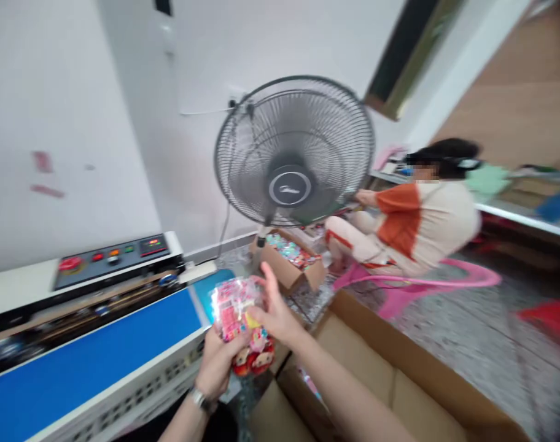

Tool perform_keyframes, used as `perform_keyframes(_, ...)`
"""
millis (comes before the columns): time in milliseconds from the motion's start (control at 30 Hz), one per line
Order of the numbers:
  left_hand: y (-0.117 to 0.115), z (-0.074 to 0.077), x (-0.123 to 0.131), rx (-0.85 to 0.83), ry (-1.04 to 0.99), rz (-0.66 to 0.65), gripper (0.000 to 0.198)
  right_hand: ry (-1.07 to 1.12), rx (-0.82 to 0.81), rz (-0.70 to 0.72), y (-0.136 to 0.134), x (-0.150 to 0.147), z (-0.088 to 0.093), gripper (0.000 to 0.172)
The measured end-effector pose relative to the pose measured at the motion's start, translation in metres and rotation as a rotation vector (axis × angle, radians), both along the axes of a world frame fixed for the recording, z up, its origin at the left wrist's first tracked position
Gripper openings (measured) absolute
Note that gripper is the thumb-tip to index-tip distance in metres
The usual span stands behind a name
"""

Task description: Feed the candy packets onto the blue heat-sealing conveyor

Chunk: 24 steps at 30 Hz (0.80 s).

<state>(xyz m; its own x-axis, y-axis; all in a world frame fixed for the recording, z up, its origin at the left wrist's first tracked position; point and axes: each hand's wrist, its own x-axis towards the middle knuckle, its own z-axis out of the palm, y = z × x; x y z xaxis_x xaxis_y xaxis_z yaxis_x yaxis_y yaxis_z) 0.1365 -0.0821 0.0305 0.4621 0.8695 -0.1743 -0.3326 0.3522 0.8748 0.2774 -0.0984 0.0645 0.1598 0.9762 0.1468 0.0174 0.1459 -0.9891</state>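
Note:
Both my hands hold one clear plastic packet of colourful small items [237, 313] just past the end of a sealing machine's blue conveyor belt [91, 356]. My left hand [218, 362] grips the packet from below, fingers wrapped round its lower part. My right hand [273, 310] presses against the packet's right side, with the fingers raised along it. An open cardboard box [390, 380] lies under my right forearm.
The machine's control panel [112, 258] with coloured buttons sits at the left. A standing fan [295, 150] is straight ahead. Behind it is a smaller box of packets [291, 258]. A person in orange and cream sits on a pink chair [422, 282] at the right.

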Motion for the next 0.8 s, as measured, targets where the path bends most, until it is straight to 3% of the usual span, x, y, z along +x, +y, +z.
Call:
perform_keyframes(67, 0.018, 0.004, -0.015, 0.016, -0.025, 0.104, 0.059, -0.068, -0.019, -0.069, 0.009, -0.012, -0.012, 0.092)
perform_keyframes(167, 0.043, 0.006, -0.038, 0.114, 0.061, 0.23, 0.06, -0.17, -0.088, -0.094, 0.026, -0.032, -0.031, 0.063)
perform_keyframes(267, 0.058, 0.004, -0.059, 0.247, 0.15, 0.248, 0.061, -0.137, -0.126, -0.087, 0.045, -0.053, -0.041, 0.032)
perform_keyframes(333, 0.064, 0.0, -0.071, 0.279, 0.169, 0.254, 0.064, -0.107, -0.121, -0.067, 0.056, -0.065, -0.042, 0.024)
perform_keyframes(600, 0.072, -0.025, -0.112, 0.038, 0.031, 0.462, 0.061, -0.025, -0.111, -0.08, 0.085, -0.102, -0.047, 0.029)
perform_keyframes(700, 0.075, -0.026, -0.132, 0.006, 0.045, 0.539, 0.062, 0.044, -0.112, -0.133, 0.103, -0.106, -0.057, 0.032)
perform_keyframes(800, 0.078, -0.024, -0.149, -0.007, 0.06, 0.589, 0.062, -0.078, -0.166, -0.198, 0.127, -0.099, -0.071, 0.038)
